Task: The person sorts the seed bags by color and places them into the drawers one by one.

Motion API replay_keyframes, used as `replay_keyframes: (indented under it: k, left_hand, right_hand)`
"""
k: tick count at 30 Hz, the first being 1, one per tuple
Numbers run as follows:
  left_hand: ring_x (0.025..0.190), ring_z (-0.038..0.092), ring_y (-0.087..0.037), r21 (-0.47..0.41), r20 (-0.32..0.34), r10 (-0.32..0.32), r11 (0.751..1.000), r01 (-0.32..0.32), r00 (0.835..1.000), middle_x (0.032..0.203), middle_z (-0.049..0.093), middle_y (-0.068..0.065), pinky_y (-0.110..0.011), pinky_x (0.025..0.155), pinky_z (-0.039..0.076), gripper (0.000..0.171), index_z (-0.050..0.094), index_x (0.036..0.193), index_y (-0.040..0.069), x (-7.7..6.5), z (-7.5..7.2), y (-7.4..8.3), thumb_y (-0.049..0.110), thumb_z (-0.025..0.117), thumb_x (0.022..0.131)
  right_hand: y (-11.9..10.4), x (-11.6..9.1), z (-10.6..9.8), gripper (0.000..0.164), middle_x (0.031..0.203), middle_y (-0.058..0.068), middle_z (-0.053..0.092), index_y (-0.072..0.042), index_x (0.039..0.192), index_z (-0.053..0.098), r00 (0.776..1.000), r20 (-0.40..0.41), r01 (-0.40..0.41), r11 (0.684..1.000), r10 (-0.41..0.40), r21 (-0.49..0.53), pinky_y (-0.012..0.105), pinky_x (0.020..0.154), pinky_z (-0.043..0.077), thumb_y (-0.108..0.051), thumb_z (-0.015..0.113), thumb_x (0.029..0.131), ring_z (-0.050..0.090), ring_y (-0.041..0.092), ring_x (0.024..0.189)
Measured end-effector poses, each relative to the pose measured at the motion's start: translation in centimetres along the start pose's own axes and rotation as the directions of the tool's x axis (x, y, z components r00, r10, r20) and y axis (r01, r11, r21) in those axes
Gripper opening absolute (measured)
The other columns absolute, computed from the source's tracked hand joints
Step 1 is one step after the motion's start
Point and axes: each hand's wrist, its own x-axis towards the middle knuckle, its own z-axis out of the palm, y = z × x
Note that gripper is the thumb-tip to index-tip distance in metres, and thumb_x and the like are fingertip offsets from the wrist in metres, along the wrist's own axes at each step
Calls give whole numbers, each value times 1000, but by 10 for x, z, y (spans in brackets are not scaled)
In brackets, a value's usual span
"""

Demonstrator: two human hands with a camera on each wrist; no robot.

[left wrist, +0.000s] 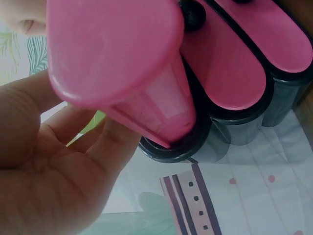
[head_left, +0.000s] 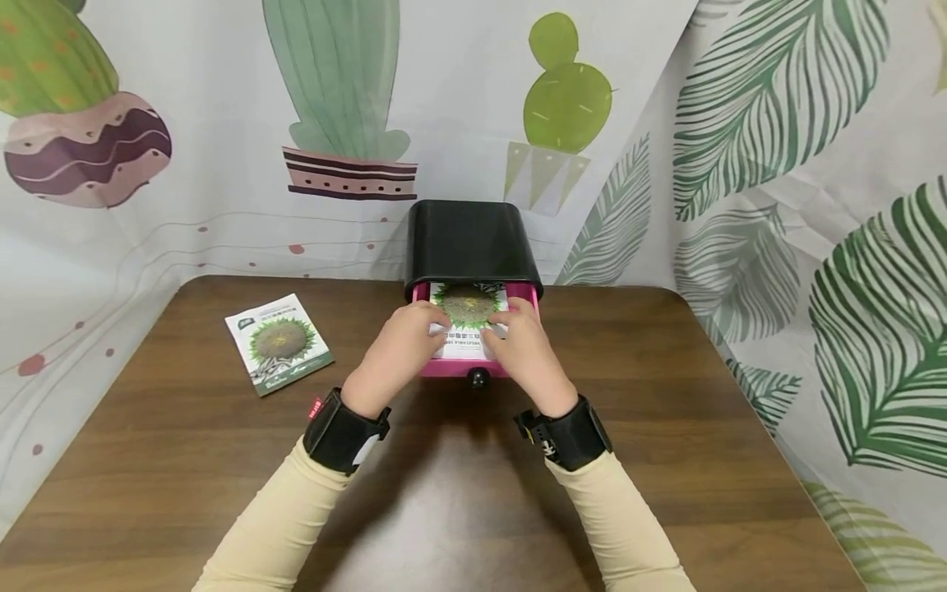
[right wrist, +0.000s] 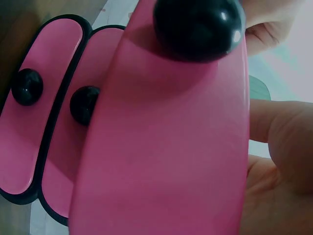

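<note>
A black drawer unit [head_left: 469, 238] stands at the back of the table, its top pink drawer [head_left: 447, 369] pulled out. In that drawer lies a seed packet [head_left: 468, 339] with a sunflower head printed on it, its text upside down from here. My left hand [head_left: 399, 341] pinches the packet's left edge between thumb and fingers. At the opposite edge, my right hand [head_left: 528, 349] grips it likewise. The drawer's round black knob [right wrist: 199, 29] shows large in the right wrist view. Drawer walls hide most fingertips in both wrist views.
A second sunflower seed packet [head_left: 284, 349] lies face up on the brown wooden table [head_left: 651, 460], left of the unit. Below the open drawer, two more pink drawers [left wrist: 227, 73] are closed. A printed cloth [head_left: 473, 90] with cacti and leaves hangs behind the table.
</note>
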Motion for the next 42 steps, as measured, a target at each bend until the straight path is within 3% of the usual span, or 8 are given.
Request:
replay_keyframes:
  k: [6,13,17,21,27,34,39,42]
  left_hand:
    - [69,54,-16,102,-56,19,995,-13,998,79,67,-1,-31,64,47,18,73,87,5,-2,2,0,4,55,87]
    - [58,39,-14,152,-90,27,988,-13,996,58,47,4,-26,51,30,22,72,78,11,-2,6,-3,5,54,89]
    - [63,46,-15,174,-122,43,984,-21,992,67,61,1,-28,55,39,19,74,86,11,-4,8,-5,8,55,90]
    - [82,59,-22,163,-114,60,986,-41,992,89,72,-5,-35,73,50,18,74,97,9,-7,7,-6,13,57,92]
    - [109,61,-27,-49,-109,106,993,-112,988,115,68,-10,-43,96,47,22,71,109,8,-11,-4,-19,18,60,93]
    - [113,58,-33,-165,-287,-129,983,84,949,123,62,-19,-48,96,44,28,65,117,6,-26,-41,-68,18,51,97]
    - [105,58,-40,-114,-238,-282,958,262,929,125,55,-28,-51,85,46,37,59,125,2,-40,-58,-109,21,42,99]
    - [97,57,-39,-117,-270,-365,931,346,891,126,56,-30,-43,76,44,38,59,124,-1,-41,-59,-132,19,41,97]
  right_hand:
    - [-4,-1,4,30,128,24,57,3,112,68,999,23,30,998,-29,-52,44,109,37,-17,56,93,44,33,131]
    - [-5,-4,11,29,126,22,59,1,109,69,999,-1,43,993,-43,-112,47,108,37,-19,55,95,46,33,129]
    - [-7,-5,15,29,129,22,58,1,107,70,998,-19,51,988,-54,-148,47,107,39,-20,58,94,50,34,125]
    - [-7,-6,17,30,133,22,55,2,109,70,999,-19,36,987,-39,-156,48,106,40,-21,58,94,50,35,125]
    - [-10,-11,18,27,134,21,53,-1,109,70,994,-104,31,995,-41,-92,50,104,41,-20,57,94,50,36,124]
    - [-33,-28,19,21,131,11,55,-3,107,69,959,-262,157,973,-109,171,43,103,43,-12,57,93,50,27,125]
    - [-56,-48,32,21,125,8,59,-4,107,68,927,-268,339,892,-262,299,34,98,48,-3,60,88,59,21,113]
    - [-68,-60,42,25,127,6,58,-6,111,66,919,-193,394,835,-345,384,28,95,49,-2,61,87,63,18,105]
